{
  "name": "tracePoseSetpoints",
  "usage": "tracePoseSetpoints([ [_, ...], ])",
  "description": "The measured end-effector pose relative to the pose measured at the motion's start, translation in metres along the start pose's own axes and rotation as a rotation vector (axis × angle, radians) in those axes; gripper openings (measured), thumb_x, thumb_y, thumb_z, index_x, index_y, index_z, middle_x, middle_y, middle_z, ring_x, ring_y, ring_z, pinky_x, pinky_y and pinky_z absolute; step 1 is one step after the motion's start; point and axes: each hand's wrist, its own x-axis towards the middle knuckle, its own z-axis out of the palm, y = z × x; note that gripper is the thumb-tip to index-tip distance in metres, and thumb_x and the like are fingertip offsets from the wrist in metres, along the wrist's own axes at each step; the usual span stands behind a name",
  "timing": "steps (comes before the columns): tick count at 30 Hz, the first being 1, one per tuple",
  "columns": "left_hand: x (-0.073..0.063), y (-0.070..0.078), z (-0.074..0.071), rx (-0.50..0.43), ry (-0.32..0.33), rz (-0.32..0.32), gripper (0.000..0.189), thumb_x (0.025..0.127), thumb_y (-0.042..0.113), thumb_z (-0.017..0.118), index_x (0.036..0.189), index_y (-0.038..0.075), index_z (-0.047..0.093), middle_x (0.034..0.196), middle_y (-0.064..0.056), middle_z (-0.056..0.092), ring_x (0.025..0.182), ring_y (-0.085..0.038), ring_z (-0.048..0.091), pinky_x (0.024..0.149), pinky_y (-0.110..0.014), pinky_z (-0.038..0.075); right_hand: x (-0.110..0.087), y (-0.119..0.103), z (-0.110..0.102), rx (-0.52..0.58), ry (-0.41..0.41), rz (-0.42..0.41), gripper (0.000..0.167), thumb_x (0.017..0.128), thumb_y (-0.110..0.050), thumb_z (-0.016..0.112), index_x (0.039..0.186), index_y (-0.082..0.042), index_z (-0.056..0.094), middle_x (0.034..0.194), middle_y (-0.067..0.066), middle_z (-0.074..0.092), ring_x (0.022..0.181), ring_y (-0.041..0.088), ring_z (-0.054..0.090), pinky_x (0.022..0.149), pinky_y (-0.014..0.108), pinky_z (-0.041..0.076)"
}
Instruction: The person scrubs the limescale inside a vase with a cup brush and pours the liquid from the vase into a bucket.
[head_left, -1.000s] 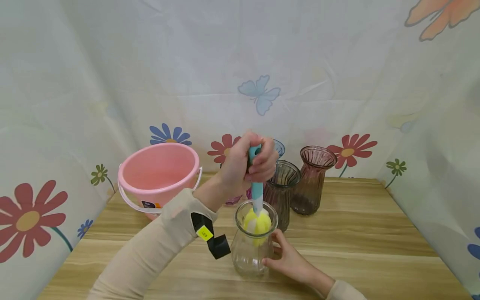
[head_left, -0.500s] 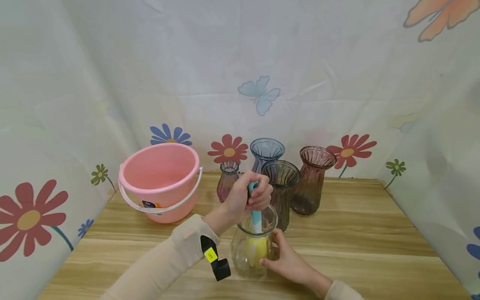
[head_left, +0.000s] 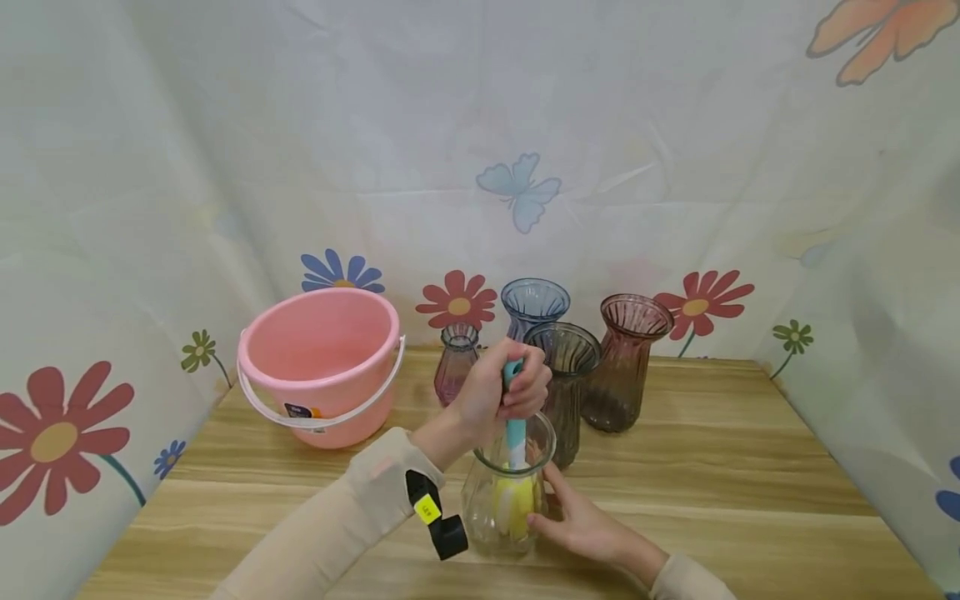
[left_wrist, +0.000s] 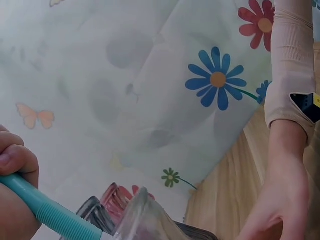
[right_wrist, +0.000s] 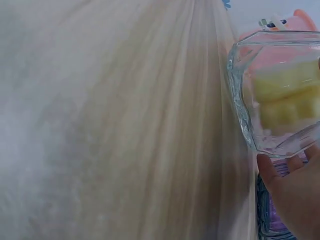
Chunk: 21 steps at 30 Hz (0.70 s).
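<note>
In the head view my left hand [head_left: 497, 393] grips the turquoise handle of a sponge bottle brush [head_left: 516, 442], held upright. Its yellow and white sponge head sits low inside a clear glass vase [head_left: 480, 498], seen through the glass. My right hand [head_left: 588, 527] holds the vase's right side, thumb in front and fingers partly hidden behind. The left wrist view catches the brush's ribbed handle [left_wrist: 67, 220] running down towards the vase mouth. In the right wrist view, the vase base [right_wrist: 240, 95] faces the camera and the yellow sponge [right_wrist: 285, 100] shows through it.
A pink bucket [head_left: 375, 379] with a white handle stands at the left. Behind the clear vase are a grey vase [head_left: 561, 400], a reddish-brown vase [head_left: 621, 379], a blue vase [head_left: 517, 321] and a small purple vase [head_left: 453, 371]. A flowered cloth [head_left: 420, 167] surrounds the wooden table [head_left: 712, 442].
My left hand has moved down, pushing the sponge head from the vase's mouth to its lower part. Over the last half second it has barely moved. The right hand stays on the vase.
</note>
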Motion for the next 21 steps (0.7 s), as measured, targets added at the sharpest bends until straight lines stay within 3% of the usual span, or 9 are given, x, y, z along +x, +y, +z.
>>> tracePoseSetpoints([
  [2, 0.003, 0.004, 0.003, 0.009, 0.003, 0.005, 0.040, 0.089, 0.019, 0.019, 0.051, 0.016, 0.032, 0.044, 0.006, 0.027, 0.035, -0.011, 0.021, 0.036, -0.024, 0.015, 0.000, 0.001, 0.002, 0.005, 0.016, 0.004, 0.082, 0.089, -0.025, 0.059, 0.148, -0.016, 0.003, 0.144, 0.025, 0.023, 0.117, 0.043, 0.046, 0.092, 0.044, 0.043],
  [7, 0.013, 0.025, 0.010, 0.055, 0.003, 0.026, 0.039, 0.088, 0.018, 0.019, 0.051, 0.015, 0.031, 0.043, 0.006, 0.027, 0.035, -0.011, 0.020, 0.036, -0.023, 0.016, 0.003, 0.000, 0.003, 0.026, 0.027, -0.001, 0.086, 0.086, -0.025, 0.063, 0.148, -0.017, 0.003, 0.148, 0.022, 0.013, 0.119, 0.043, 0.045, 0.093, 0.041, 0.044],
  [15, 0.030, 0.071, 0.023, 0.057, 0.022, 0.085, 0.039, 0.086, 0.017, 0.019, 0.050, 0.015, 0.031, 0.042, 0.005, 0.025, 0.033, -0.011, 0.019, 0.035, -0.023, 0.014, 0.005, -0.006, 0.001, 0.070, 0.043, 0.038, 0.088, 0.081, -0.019, 0.069, 0.145, -0.014, 0.009, 0.132, 0.023, 0.031, 0.112, 0.046, 0.048, 0.083, 0.041, 0.050],
  [18, 0.030, 0.072, 0.023, 0.051, 0.027, 0.087, 0.038, 0.085, 0.017, 0.018, 0.049, 0.015, 0.030, 0.042, 0.005, 0.025, 0.033, -0.011, 0.020, 0.035, -0.023, 0.014, 0.004, -0.005, 0.003, 0.084, 0.053, 0.044, 0.088, 0.080, -0.018, 0.069, 0.145, -0.016, 0.010, 0.131, 0.025, 0.031, 0.111, 0.046, 0.049, 0.081, 0.040, 0.051],
  [21, 0.026, 0.063, 0.017, 0.039, 0.034, 0.066, 0.039, 0.086, 0.018, 0.018, 0.050, 0.014, 0.030, 0.042, 0.005, 0.026, 0.033, -0.011, 0.021, 0.035, -0.024, 0.014, 0.004, -0.005, 0.004, 0.091, 0.054, 0.045, 0.086, 0.080, -0.019, 0.070, 0.143, -0.016, 0.012, 0.133, 0.026, 0.029, 0.111, 0.046, 0.049, 0.080, 0.041, 0.051],
])
